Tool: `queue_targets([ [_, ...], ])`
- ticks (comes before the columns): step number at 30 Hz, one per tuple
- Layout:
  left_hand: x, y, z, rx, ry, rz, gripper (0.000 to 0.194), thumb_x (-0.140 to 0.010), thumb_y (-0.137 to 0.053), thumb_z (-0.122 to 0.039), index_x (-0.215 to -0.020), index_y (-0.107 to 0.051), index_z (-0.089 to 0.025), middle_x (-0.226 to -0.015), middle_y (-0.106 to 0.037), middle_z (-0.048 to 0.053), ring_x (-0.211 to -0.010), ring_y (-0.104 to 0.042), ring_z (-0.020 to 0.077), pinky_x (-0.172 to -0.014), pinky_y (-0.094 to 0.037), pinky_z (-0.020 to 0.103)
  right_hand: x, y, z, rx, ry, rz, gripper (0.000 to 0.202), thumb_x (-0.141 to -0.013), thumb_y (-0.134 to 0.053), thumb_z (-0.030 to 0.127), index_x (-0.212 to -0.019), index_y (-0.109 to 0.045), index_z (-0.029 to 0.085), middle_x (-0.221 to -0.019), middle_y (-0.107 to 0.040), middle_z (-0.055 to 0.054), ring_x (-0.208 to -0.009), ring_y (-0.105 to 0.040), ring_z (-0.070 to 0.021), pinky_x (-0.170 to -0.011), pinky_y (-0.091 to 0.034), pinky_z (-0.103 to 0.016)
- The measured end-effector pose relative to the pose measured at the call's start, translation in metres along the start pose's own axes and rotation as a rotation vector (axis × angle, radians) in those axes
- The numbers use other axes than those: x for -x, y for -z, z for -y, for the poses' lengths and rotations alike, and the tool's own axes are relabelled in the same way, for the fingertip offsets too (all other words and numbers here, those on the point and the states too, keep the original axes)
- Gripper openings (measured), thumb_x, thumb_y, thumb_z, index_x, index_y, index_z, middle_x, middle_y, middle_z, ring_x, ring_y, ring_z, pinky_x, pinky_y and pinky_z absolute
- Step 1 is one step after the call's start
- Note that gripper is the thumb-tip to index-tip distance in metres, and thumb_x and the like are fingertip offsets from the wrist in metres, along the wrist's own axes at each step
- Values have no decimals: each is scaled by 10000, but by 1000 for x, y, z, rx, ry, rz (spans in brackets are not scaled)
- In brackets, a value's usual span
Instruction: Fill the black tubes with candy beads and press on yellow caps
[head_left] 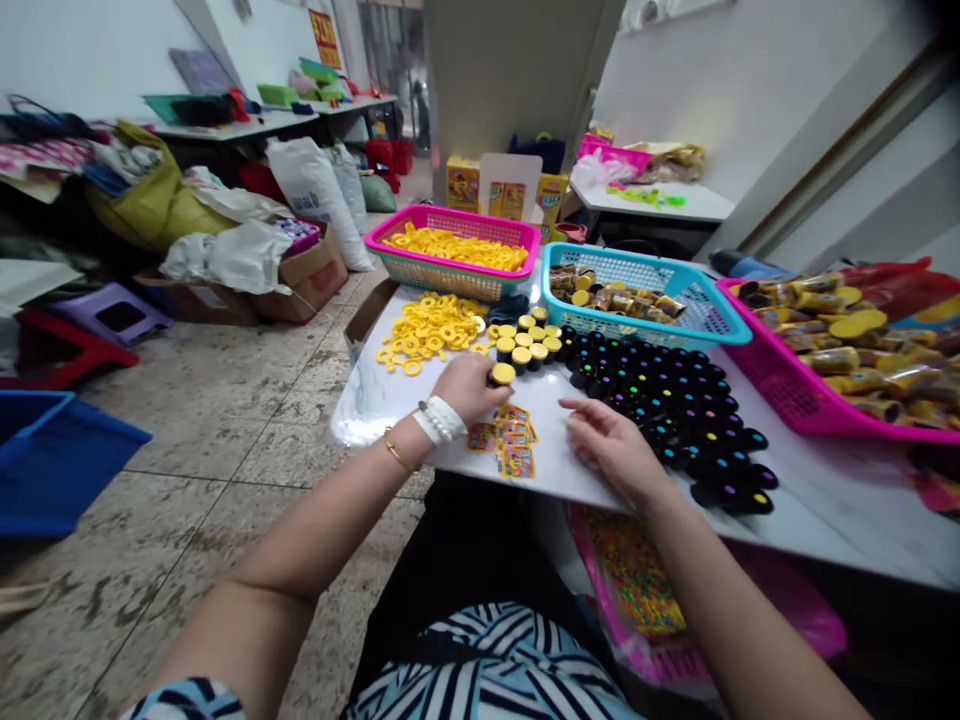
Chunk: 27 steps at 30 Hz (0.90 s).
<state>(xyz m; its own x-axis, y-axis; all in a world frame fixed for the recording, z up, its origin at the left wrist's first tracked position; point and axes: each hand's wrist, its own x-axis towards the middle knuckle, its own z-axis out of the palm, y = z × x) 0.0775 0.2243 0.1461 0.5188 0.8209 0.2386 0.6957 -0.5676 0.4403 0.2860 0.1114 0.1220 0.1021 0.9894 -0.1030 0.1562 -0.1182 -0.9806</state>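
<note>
My left hand [466, 388] is closed around a small black piece with a round yellow top [502, 374]. Just beyond it stands a cluster of similar yellow-topped black pieces [523, 354]. A pile of flat yellow rings [420, 330] lies left of that cluster. Below my left hand, several colourful printed stickers [516, 440] are spread on the white table [555, 470]. My right hand [611, 445] hovers near the front edge, fingers loosely stretched out and nothing visible in them. Beside it are rows of black pieces with coloured dots [660, 400].
At the back stand a pink basket [450, 222] of yellow parts and a blue basket [645, 285] with wrapped tubes. Another pink basket [832, 400] of tubes borders the right side. Under the table sits a pink-rimmed container [637, 570] of tiny coloured pieces. A blue bin [60, 460] is on the left floor.
</note>
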Motion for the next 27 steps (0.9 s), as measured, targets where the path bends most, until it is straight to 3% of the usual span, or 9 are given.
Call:
queue_targets([
  [4, 10, 8, 37, -16, 102, -61, 177, -732, -687, -288, -645, -610, -154, -649, -585, 28, -666, -555, 188, -657, -424, 303, -12, -15, 12, 624, 165, 143, 646, -639, -805, 447, -1216, -637, 210, -990, -581, -51, -730, -550, -152, -700, -464, -312],
  [7, 20, 3, 44, 5, 134, -106, 201, -731, -712, -283, -861, -656, -141, -708, -600, 16, -687, -564, 177, -694, -449, 302, -27, -30, 21, 865, 191, 119, 598, -676, -769, 508, -1173, -663, 193, -996, -596, -79, -869, -587, -214, -786, -456, -337],
  [9, 30, -1, 42, 30, 170, -182, 412, -743, -722, -316, -1093, -603, -135, -814, -613, 26, -727, -571, 174, -733, -467, 312, -33, -39, 25, 924, 173, 109, 487, -708, -743, 498, -1078, -682, 187, -975, -617, -79, -884, -599, -220, -764, -449, -320],
  [11, 46, -3, 36, 78, 201, -262, 464, -770, -708, -347, -1158, -554, -142, -870, -599, 31, -744, -571, 169, -738, -479, 314, -36, -45, 27, 955, 152, 108, 411, -695, -756, 459, -995, -669, 191, -965, -637, -70, -857, -606, -212, -715, -438, -299],
  [13, 65, -6, 26, 116, 195, -270, 331, -803, -680, -361, -1054, -589, -165, -868, -580, 28, -745, -569, 164, -721, -487, 303, -36, -49, 28, 977, 132, 131, 346, -689, -757, 418, -935, -647, 201, -951, -647, -57, -820, -606, -201, -669, -420, -284],
  [16, 87, -11, 10, 53, 139, -170, 237, -822, -665, -367, -973, -624, -190, -915, -569, 44, -818, -573, 185, -754, -494, 317, -34, -52, 31, 1004, 119, 193, 252, -710, -726, 374, -872, -628, 208, -905, -637, -43, -784, -600, -190, -647, -401, -276],
  [21, 93, -16, -1, -19, 110, -96, 122, -792, -683, -267, -870, -628, -191, -938, -556, 55, -914, -545, 222, -812, -488, 351, -38, -52, 36, 1068, 178, 291, 198, -697, -715, 334, -770, -588, 201, -865, -604, -37, -752, -579, -175, -631, -386, -263],
  [27, 102, 0, -10, 335, 106, -51, 68, -800, -638, -144, -781, -592, -190, -789, -595, -1, -742, -565, 150, -729, -474, 285, -46, -49, 37, 1097, 202, 323, 401, -626, -765, 343, -957, -595, 196, -829, -654, -29, -730, -576, -182, -582, -365, -255],
])
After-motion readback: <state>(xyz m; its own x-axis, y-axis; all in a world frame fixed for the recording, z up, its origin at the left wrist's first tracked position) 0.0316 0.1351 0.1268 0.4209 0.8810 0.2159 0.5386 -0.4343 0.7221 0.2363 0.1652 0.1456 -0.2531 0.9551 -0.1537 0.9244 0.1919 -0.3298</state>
